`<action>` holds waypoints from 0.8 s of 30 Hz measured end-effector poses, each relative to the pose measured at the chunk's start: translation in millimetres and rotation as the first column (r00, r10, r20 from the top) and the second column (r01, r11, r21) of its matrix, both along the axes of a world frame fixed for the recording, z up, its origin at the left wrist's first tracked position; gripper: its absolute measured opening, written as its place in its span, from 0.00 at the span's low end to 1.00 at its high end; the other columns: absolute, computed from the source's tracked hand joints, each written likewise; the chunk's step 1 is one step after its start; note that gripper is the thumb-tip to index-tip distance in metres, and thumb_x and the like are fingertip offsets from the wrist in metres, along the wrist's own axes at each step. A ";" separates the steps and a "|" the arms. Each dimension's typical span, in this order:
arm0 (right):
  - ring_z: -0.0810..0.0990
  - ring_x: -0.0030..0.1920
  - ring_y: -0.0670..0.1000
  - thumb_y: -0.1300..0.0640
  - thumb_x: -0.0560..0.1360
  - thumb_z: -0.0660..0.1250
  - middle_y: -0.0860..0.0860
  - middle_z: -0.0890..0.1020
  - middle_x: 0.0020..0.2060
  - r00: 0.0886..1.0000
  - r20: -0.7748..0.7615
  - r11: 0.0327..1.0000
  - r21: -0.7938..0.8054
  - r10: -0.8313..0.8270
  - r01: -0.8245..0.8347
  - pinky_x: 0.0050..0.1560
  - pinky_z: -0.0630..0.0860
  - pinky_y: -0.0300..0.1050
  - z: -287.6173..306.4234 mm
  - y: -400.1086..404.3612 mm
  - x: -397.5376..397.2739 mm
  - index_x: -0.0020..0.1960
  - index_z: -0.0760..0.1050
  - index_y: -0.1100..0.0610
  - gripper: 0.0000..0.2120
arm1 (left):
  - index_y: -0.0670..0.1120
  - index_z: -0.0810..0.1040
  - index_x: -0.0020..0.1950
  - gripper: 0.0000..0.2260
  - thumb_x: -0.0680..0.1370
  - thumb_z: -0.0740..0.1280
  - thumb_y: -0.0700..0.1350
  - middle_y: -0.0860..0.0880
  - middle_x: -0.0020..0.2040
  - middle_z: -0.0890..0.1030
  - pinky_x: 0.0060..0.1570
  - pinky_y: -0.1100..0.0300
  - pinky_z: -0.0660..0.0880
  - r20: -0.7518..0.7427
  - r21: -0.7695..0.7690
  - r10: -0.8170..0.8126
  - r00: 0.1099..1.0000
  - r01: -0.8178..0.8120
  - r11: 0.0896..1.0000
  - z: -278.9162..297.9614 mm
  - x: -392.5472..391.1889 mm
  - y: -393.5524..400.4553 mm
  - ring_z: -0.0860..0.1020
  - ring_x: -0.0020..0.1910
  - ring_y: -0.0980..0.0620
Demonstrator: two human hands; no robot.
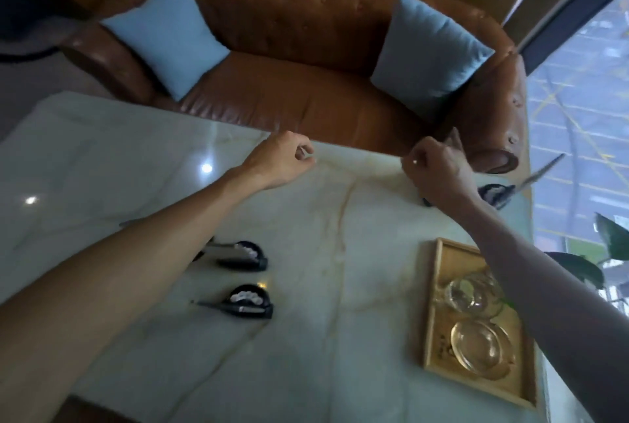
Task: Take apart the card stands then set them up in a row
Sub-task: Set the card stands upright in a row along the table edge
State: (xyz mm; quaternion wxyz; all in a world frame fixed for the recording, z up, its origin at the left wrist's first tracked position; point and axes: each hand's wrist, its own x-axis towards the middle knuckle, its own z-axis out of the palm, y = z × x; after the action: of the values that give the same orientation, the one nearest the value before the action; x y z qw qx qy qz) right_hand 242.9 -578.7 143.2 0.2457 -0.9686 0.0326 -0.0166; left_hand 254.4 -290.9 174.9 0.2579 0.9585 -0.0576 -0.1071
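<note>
Two black card stands with white pebbles lie on the marble table (306,337): one stand (242,255) partly under my left forearm, the other stand (251,303) nearer to me, each with a thin metal rod pointing left. A third black stand (497,194) lies at the far right, mostly behind my right wrist, its rod (541,173) sticking out past the table edge. My left hand (280,159) hovers near the far edge with fingertips pinched together. My right hand (437,169) is curled shut; a small white speck shows at its knuckles. I cannot tell whether either hand pinches something thin.
A wooden tray (439,303) with two glass bowls sits on the table at the right. Beyond the far edge stands a brown leather sofa (289,92) with two blue cushions. A plant (609,235) and a window are on the right.
</note>
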 end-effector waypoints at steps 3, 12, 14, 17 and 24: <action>0.82 0.46 0.54 0.47 0.72 0.73 0.49 0.83 0.42 0.983 -0.049 0.981 0.083 0.179 -0.175 0.47 0.78 0.48 -2.6 66.4 -21.5 0.48 0.79 0.51 0.10 | 0.47 0.83 0.58 0.14 0.75 0.70 0.51 0.51 0.49 0.84 0.53 0.55 0.79 -0.023 -0.009 0.050 0.998 -0.050 0.999 2.5 -25.2 56.5 0.82 0.50 0.52; 0.83 0.46 0.42 0.30 0.68 0.69 0.42 0.85 0.47 0.631 -0.358 0.722 0.252 0.689 -0.645 0.51 0.80 0.45 -3.4 219.2 -143.9 0.54 0.80 0.46 0.23 | 0.50 0.79 0.64 0.24 0.71 0.77 0.54 0.50 0.57 0.81 0.57 0.52 0.77 -0.481 0.071 -0.211 0.851 0.278 0.958 -16.5 -96.2 146.9 0.80 0.54 0.50; 0.81 0.52 0.45 0.34 0.71 0.69 0.43 0.83 0.52 0.537 -0.419 0.644 0.169 0.732 -0.746 0.53 0.77 0.44 -7.9 241.3 -165.0 0.57 0.79 0.46 0.21 | 0.51 0.81 0.62 0.20 0.71 0.77 0.49 0.49 0.55 0.82 0.56 0.52 0.78 -0.452 0.074 -0.225 0.863 0.288 0.955 -29.2 -105.2 156.0 0.80 0.53 0.49; 0.80 0.57 0.53 0.47 0.79 0.65 0.49 0.81 0.57 0.526 -0.397 0.580 0.020 0.752 -0.814 0.52 0.74 0.47 -19.6 259.7 -181.5 0.62 0.75 0.51 0.14 | 0.53 0.81 0.60 0.16 0.73 0.73 0.44 0.50 0.54 0.83 0.53 0.51 0.77 -0.321 0.094 -0.200 0.926 0.242 0.966 -46.1 -112.3 161.3 0.80 0.52 0.49; 0.82 0.47 0.63 0.57 0.81 0.58 0.57 0.83 0.48 0.609 -0.411 0.644 -0.065 0.678 -0.762 0.43 0.73 0.51 -37.3 251.5 -180.0 0.54 0.72 0.58 0.06 | 0.52 0.81 0.62 0.14 0.78 0.67 0.42 0.49 0.61 0.82 0.54 0.53 0.73 -0.182 0.200 -0.237 0.954 0.272 0.941 -69.1 -103.5 147.5 0.78 0.58 0.46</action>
State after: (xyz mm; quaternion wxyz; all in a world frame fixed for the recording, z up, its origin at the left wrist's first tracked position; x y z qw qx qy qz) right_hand 62.9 -327.1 105.8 0.1054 -0.9064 -0.3216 0.2530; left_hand 150.8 -143.4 105.8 0.1367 0.9544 -0.1484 -0.2198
